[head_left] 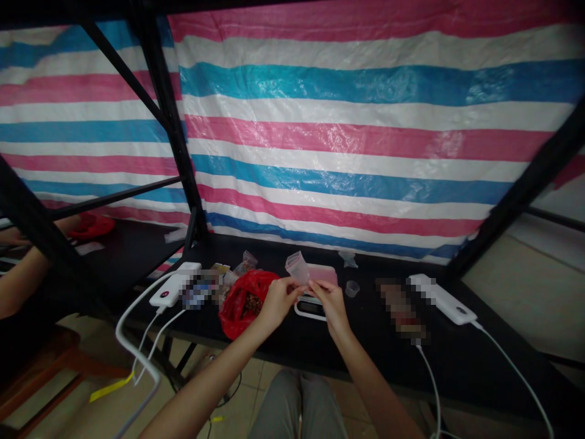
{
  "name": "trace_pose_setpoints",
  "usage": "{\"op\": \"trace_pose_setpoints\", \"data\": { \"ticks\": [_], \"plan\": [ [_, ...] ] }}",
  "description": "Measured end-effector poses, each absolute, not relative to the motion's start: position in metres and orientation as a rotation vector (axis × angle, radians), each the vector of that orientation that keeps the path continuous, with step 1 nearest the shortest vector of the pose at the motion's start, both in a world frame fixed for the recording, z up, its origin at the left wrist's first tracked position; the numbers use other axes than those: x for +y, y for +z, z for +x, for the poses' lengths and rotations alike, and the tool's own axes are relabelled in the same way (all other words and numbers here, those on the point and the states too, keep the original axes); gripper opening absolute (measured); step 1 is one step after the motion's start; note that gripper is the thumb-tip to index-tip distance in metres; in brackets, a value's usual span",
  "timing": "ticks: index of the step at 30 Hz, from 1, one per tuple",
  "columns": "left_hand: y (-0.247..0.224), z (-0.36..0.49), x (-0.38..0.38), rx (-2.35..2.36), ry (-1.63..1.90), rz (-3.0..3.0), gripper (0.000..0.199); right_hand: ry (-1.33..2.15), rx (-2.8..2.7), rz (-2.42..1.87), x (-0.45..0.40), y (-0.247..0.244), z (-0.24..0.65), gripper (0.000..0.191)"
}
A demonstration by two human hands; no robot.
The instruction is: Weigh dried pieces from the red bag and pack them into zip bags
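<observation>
My left hand [277, 302] and my right hand [332, 303] meet over a small digital scale [311, 308]. Both are closed, thumbs and fingertips pinched together at the near end of a clear zip bag [297, 266] with a reddish line along its far edge. Exactly how the bag sits in the fingers is too small to see. A pink flat surface [323, 274] lies just behind my right hand. Beside my left hand is a red plastic bag [242, 311], its mouth open on many small brown pieces.
A small clear cup [351, 288] and a crumpled clear bag [348, 259] lie to the right. White power banks with cables, one left [176, 285] and one right [442, 299], flank the black table [361, 341]. Another person's arm [27, 277] is at far left, past the black frame [167, 116].
</observation>
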State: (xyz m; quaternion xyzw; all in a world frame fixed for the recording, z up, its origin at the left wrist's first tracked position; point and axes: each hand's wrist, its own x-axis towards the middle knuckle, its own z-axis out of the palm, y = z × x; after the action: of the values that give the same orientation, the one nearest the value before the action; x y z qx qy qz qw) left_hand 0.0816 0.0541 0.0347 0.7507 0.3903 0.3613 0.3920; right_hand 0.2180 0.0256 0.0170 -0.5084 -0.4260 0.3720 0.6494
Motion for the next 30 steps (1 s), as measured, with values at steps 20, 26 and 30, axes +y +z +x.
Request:
{"op": "trace_pose_setpoints", "data": {
  "ticks": [20, 26, 30],
  "plan": [
    [0.026, 0.081, 0.059, 0.682, 0.989, 1.332, 0.047, 1.001, -0.988, -1.113, 0.025, 0.021, 0.221, 0.042],
    [0.017, 0.076, 0.067, 0.808, 0.999, 1.344, 0.038, 0.844, -1.049, -1.191, 0.023, 0.011, 0.227, 0.04],
    [0.017, 0.069, 0.067, 0.851, 1.011, 1.624, 0.023, 0.692, -1.126, -1.203, 0.024, 0.015, 0.236, 0.04]
  ]
}}
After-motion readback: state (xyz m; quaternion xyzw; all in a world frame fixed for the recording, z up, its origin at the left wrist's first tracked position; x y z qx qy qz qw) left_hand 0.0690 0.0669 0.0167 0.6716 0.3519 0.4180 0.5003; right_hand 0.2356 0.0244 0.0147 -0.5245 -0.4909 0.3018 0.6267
